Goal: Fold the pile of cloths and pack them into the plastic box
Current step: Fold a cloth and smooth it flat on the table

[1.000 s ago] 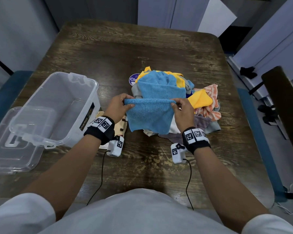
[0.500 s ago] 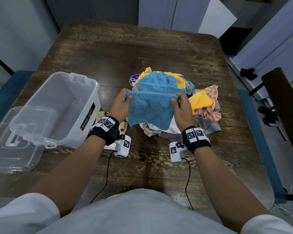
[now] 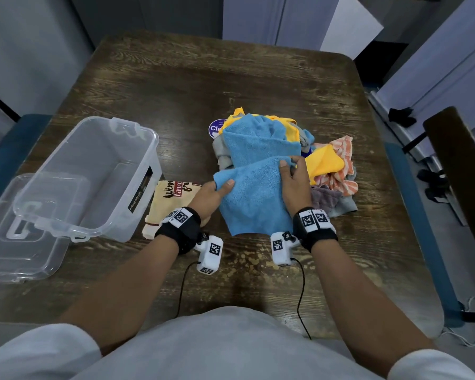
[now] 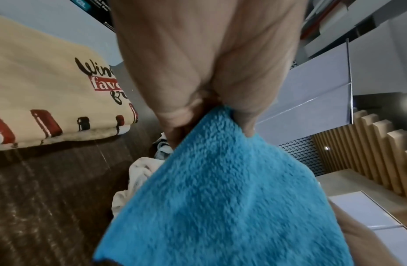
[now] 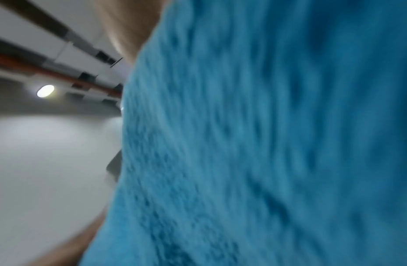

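A blue terry cloth (image 3: 254,198) hangs folded between both hands above the table, in front of the pile of cloths (image 3: 283,149). My left hand (image 3: 214,193) pinches its upper left corner, thumb on top; the left wrist view shows the same corner of the blue cloth (image 4: 220,189) caught between the fingers (image 4: 243,86). My right hand (image 3: 295,182) pinches the upper right corner. Blue cloth (image 5: 266,144) fills the right wrist view and hides that hand's fingers. The clear plastic box (image 3: 74,226) stands open on the left with nothing in it.
A folded cream cloth with lettering (image 3: 170,198) lies between the box and my left hand. The box's clear lid (image 3: 17,256) lies at the table's left edge. A round purple sticker (image 3: 215,128) shows behind the pile. A dark chair back (image 3: 461,171) stands to the right.
Both hands carried the blue cloth nearer to me and lower. Its top edge now slants, the left corner lower than the right. The cream cloth beside the box has come into full view.
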Motion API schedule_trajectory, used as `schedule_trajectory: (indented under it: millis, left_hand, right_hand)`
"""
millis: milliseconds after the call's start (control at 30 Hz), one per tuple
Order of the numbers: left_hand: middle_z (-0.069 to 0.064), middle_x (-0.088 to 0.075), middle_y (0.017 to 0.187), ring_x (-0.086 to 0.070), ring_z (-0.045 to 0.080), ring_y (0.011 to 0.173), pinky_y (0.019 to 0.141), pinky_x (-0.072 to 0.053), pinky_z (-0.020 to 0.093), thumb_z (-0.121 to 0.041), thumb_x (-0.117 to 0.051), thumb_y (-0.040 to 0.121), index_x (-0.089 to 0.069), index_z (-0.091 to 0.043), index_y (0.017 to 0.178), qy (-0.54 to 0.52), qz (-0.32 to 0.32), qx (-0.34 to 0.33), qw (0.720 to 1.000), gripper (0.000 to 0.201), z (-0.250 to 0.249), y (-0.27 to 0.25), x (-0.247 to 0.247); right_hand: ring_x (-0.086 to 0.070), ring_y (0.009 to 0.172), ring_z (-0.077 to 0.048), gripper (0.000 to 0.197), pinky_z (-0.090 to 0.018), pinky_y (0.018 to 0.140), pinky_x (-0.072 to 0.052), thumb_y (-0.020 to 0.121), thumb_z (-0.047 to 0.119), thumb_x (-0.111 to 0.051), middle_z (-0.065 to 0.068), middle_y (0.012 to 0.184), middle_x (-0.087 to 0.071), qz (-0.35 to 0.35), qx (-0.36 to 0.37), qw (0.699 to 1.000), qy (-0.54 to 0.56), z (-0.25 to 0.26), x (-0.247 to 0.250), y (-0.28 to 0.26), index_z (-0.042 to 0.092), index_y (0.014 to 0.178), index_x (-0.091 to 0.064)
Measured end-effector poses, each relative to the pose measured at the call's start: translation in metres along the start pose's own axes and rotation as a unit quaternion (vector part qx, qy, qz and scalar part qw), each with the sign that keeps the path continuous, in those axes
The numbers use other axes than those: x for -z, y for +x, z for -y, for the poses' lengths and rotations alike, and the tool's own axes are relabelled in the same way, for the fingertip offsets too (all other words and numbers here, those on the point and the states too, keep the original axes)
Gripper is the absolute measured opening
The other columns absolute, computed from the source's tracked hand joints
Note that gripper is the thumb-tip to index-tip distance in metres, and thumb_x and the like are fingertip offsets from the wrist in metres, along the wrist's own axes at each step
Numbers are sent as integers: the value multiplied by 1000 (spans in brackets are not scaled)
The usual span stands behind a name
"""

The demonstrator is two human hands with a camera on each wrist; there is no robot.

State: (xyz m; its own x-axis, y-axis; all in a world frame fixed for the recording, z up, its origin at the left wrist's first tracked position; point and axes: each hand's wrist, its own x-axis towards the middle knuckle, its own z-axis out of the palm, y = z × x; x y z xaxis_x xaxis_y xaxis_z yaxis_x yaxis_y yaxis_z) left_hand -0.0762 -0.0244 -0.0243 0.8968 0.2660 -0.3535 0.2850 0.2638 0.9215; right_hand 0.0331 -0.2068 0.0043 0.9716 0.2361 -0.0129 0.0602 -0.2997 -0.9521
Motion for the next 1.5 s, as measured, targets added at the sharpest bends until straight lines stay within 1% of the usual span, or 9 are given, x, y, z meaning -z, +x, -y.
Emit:
schedule_trajectory:
  millis: [133, 233, 467, 600, 733, 900, 1200, 1333, 1500]
  left_hand:
    - [10, -69, 125, -67, 24, 114, 96, -55, 39, -31, -52, 104, -59, -8, 132, -1, -58, -47, 997, 36, -5, 7, 5]
    - [8, -69, 122, -67, 23, 113, 95, -55, 38, -32, -50, 105, -60, -10, 130, 33, -99, -44, 994, 35, -4, 14, 13]
    - [6, -75, 113, -72, 23, 103, 92, -57, 43, -67, -64, 79, -66, -9, 120, 5, -96, 85, 992, 70, 28, 12, 26]
    - [7, -69, 122, -66, 29, 111, 95, -54, 44, -45, -59, 95, -55, -8, 131, 85, -114, 100, 985, 52, 51, 7, 19]
    - [19, -61, 102, -61, 40, 96, 79, -46, 43, -34, -40, 106, -35, -7, 128, 331, -187, 72, 922, 36, 56, -1, 12]
    - [24, -64, 106, -62, 43, 95, 83, -49, 50, -28, -31, 108, -28, -10, 142, 455, -172, 43, 873, 38, 68, -11, 13]
    - [23, -61, 114, -62, 44, 97, 79, -46, 47, -26, -39, 107, -30, -8, 138, 498, -138, 67, 854, 37, 87, -10, 27]
    - [22, -40, 135, -57, 42, 107, 83, -49, 49, -14, -56, 99, -17, -13, 153, 549, -90, 108, 824, 67, 98, -10, 33]
    - [15, -22, 159, -31, 34, 142, 113, -32, 44, -22, -64, 95, -33, -13, 152, 694, 30, -13, 719, 65, 103, -7, 31]
  right_hand:
    - [-66, 118, -26, 47, -47, 103, -51, 101, 46, -55, -12, 127, -69, 153, -181, 937, 256, -16, -7, -13, 8, 128, -62]
    - [-64, 121, -31, 42, -56, 107, -46, 98, 37, -60, -11, 130, -67, 174, -193, 945, 200, -41, -18, -24, 10, 129, -61]
    - [-59, 105, -27, 34, -38, 86, -45, 106, 42, -42, -6, 114, -59, 113, -104, 986, -67, -41, -25, -30, 11, 120, -40]
    - [-53, 86, -25, 28, -34, 71, -35, 107, 40, -40, -8, 96, -58, 122, -82, 980, -132, -44, -31, -37, 12, 108, -34]
    - [-47, 67, -20, 34, -37, 61, -26, 108, 42, -35, -5, 78, -52, 119, -57, 977, -166, -51, -31, -47, 8, 102, -37]
    - [-48, 72, -17, 28, -34, 66, -35, 109, 38, -31, -3, 83, -48, 127, -98, 970, -180, -75, -37, -62, 10, 105, -35]
    - [-59, 93, -38, 23, -43, 77, -46, 109, 37, -31, -20, 106, -59, 200, -187, 943, -189, -114, -51, -82, 15, 113, -34]
    - [-60, 86, -34, 24, -46, 75, -52, 105, 27, -44, -23, 111, -60, 226, -242, 912, -240, -139, -51, -88, 12, 118, -30]
    - [-49, 113, -38, 64, -46, 89, -47, 89, 12, -62, -19, 132, -39, 163, -47, 883, -437, -142, -50, -84, 9, 145, -31]
